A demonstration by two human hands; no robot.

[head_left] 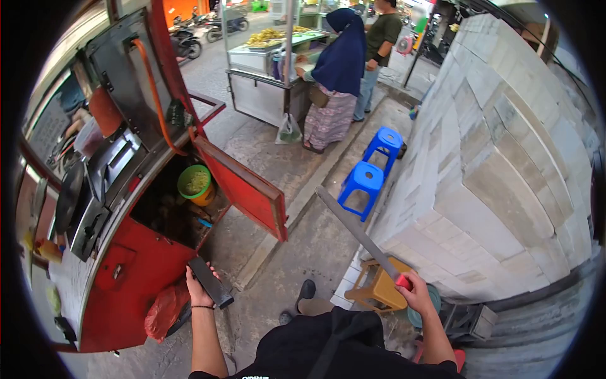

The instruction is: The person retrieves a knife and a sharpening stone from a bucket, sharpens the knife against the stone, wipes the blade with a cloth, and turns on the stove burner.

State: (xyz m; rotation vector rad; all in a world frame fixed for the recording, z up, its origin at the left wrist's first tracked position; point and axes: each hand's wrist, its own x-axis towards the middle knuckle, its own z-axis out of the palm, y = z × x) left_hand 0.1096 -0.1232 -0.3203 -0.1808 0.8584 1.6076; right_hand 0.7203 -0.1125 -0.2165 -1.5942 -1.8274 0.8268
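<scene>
Now left hand (199, 292) grips a dark block (211, 282), right hand (417, 292) a red-handled tool (360, 235).

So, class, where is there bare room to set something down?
Bare ground lies between the open red door and the blue stools, partly beneath the blade. More lies between that door and the food stall. Crowded: near the right hand, where a tan stool and teal tub stand close.

The block (210, 282) is between the cart (142, 259), left, and the blade (358, 232), right.
</scene>
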